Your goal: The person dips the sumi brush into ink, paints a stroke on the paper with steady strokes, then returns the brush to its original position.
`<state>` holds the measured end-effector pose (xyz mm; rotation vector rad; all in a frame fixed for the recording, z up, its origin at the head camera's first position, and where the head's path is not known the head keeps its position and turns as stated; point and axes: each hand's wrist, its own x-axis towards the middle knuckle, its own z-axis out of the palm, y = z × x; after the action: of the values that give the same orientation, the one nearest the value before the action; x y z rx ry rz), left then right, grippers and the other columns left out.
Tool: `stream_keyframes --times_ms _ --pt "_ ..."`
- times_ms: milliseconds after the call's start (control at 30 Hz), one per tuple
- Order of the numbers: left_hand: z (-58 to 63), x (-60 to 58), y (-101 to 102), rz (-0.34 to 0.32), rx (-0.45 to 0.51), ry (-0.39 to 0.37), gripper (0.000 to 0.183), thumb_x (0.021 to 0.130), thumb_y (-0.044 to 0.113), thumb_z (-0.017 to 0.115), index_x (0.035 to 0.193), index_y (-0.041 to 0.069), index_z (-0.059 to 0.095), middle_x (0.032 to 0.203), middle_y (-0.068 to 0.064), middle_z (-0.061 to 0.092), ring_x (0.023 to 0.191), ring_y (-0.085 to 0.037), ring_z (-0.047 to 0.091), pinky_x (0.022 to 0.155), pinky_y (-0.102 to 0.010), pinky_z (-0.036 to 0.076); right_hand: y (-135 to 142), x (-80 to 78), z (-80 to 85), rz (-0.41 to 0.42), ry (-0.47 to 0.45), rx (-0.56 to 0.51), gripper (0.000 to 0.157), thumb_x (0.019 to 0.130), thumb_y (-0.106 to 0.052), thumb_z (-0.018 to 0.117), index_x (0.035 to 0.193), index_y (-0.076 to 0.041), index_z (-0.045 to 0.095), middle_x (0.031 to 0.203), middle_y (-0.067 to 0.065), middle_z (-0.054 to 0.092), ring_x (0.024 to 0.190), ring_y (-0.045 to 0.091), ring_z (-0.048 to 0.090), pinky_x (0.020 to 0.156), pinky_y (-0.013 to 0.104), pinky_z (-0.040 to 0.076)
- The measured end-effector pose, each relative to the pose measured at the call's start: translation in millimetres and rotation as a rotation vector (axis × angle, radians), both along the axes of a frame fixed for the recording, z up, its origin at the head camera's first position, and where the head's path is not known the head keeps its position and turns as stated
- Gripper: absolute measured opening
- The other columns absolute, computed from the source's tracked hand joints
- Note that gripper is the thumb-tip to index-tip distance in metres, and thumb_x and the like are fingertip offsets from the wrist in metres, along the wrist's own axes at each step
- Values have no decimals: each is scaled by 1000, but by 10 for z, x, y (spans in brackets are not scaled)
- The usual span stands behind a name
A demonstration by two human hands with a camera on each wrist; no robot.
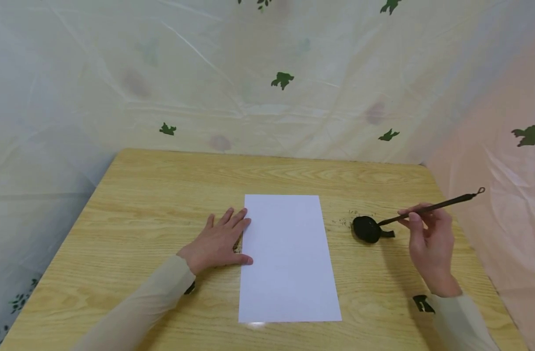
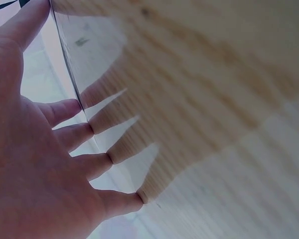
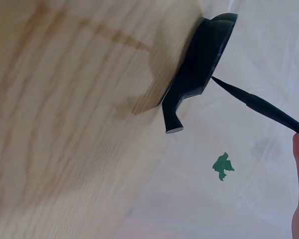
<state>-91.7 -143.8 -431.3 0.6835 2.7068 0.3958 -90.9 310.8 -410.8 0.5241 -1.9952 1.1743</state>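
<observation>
A sheet of white paper lies upright in the middle of the table. My left hand rests at its left edge with fingers spread, the fingertips and thumb tip on the paper's margin. In the left wrist view, the fingertips of this left hand touch down along the sheet's edge. My right hand pinches a dark writing brush between thumb and fingers, its handle slanting up to the right. The brush has its tip at the rim of a black ink dish with a short stub handle.
Wooden table extends under everything, with small dark markings on its surface left of the dish. Behind it hangs a pale curtain with green leaf-like shapes. A pinkish sheet hangs along the right side.
</observation>
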Motion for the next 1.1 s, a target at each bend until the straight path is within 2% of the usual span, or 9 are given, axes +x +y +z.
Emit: stream_keyframes --times_ms 133,500,833,1100 --pt "-5 -1 -7 -1 -1 -1 102 88 66 71 162 7 33 173 -9 15 158 -39 8 116 -74 10 -9 -8 -1 52 -5 -82 30 101 19 47 127 27 35 110 7 62 99 9 71 87 19 55" --pt "-15 -2 4 3 7 -12 103 87 66 72 163 8 32 173 -8 13 158 -39 6 117 -74 9 62 -17 -80 103 -62 -112 36 102 19 40 137 22 34 113 11 60 100 14 70 90 22 55" --pt "-19 -3 4 9 4 -11 103 87 66 73 163 9 32 174 -7 13 159 -38 5 117 -73 8 92 -21 -85 64 -64 -29 36 101 22 39 137 22 35 112 5 61 102 11 70 91 20 54" --pt "-14 2 0 6 -3 -11 102 87 66 72 163 9 32 173 -7 13 159 -38 6 117 -73 8 107 -13 -60 50 -22 26 36 98 26 41 134 24 37 117 -3 61 104 8 69 92 18 52"
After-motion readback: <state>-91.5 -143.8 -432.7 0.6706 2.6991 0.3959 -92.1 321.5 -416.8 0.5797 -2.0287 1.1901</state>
